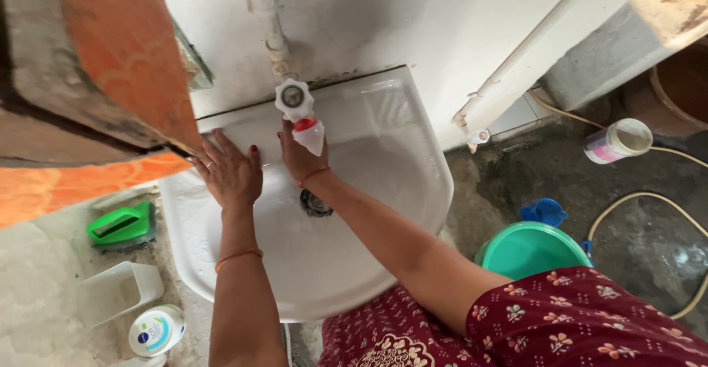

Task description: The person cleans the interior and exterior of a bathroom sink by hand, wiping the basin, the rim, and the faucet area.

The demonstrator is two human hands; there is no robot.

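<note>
Tap [294, 100] over white basin [383, 116]: right hand [299, 157] reaching up under it, grip hidden; left hand [230, 171] flat, fingers spread, on basin; keep that brace steady

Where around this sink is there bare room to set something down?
The sink basin is bare on the right of the drain and toward its near rim. The floor left of it is crowded: green brush, clear tub, round jar. The left hand and right hand fill the space under the tap.

White tap [294, 100] with red-necked spout over white sink [398, 138].
</note>
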